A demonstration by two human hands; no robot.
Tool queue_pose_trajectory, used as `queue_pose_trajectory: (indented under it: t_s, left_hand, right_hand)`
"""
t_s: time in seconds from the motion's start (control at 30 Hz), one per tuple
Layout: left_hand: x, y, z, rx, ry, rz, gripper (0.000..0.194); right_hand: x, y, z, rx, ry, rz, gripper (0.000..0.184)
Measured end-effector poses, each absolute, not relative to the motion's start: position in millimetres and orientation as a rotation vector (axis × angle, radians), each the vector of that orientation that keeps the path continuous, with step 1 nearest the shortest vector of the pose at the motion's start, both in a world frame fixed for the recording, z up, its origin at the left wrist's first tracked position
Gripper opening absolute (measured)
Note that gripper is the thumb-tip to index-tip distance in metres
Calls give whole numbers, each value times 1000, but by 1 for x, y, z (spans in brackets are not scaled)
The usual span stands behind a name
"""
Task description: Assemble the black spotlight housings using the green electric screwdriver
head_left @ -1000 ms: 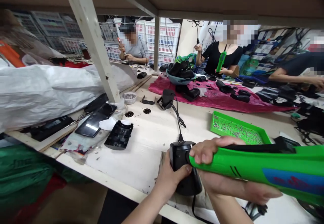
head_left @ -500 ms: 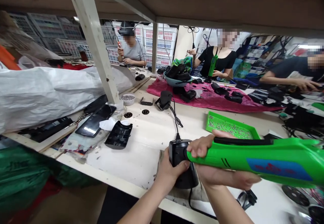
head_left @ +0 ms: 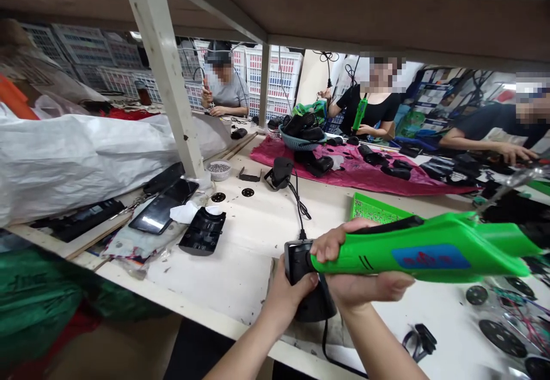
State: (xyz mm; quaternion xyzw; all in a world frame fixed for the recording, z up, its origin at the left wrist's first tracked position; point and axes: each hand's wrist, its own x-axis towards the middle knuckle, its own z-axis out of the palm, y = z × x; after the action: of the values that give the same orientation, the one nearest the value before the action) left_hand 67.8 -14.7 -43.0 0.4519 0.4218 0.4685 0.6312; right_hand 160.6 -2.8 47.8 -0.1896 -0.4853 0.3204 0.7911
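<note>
My left hand (head_left: pixel 283 291) is closed around the side of a black plastic housing (head_left: pixel 317 306) at the table's front edge, with the thumb pressed on its face. A cable runs out of the housing at the top and another leaves below. My right hand (head_left: pixel 363 289) is wrapped around a green electric screwdriver (head_left: pixel 429 257), which lies nearly level with its back end pointing right. Its black nose meets the upper right of the housing; the bit's tip is hidden. Left of my hands lies an open black shell (head_left: pixel 203 231).
A green tray (head_left: pixel 369 209) of small screws stands behind the screwdriver. A white tub (head_left: pixel 219 169) of small metal parts sits by the shelf post (head_left: pixel 165 76). Black discs and wires (head_left: pixel 502 337) lie at right. Several people work across the table, beyond a pink cloth (head_left: pixel 356 182).
The screwdriver's back end has swung upward and away, uncovering black discs and wires at the right. Its nose stays at the housing. My left hand has barely moved.
</note>
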Motion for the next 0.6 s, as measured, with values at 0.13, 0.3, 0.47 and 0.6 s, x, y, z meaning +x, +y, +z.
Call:
queue_pose_trajectory:
  t_s: [0.13, 0.3, 0.47, 0.6]
  left_hand:
    - [71, -11, -43, 1051, 989, 1083, 56]
    - [71, -13, -39, 1061, 977, 1079, 53]
    - [69, -18, -40, 1043, 960, 1034, 56]
    - [71, -17, -40, 1004, 968, 1046, 58]
  right_hand:
    - [159, -8, 52, -403, -1119, 679, 59]
    - [159, -10, 58, -396, -1136, 696, 57]
    - [169, -8, 59, -423, -1125, 701, 62]
    - [167, -10, 56, -383, -1095, 647, 62]
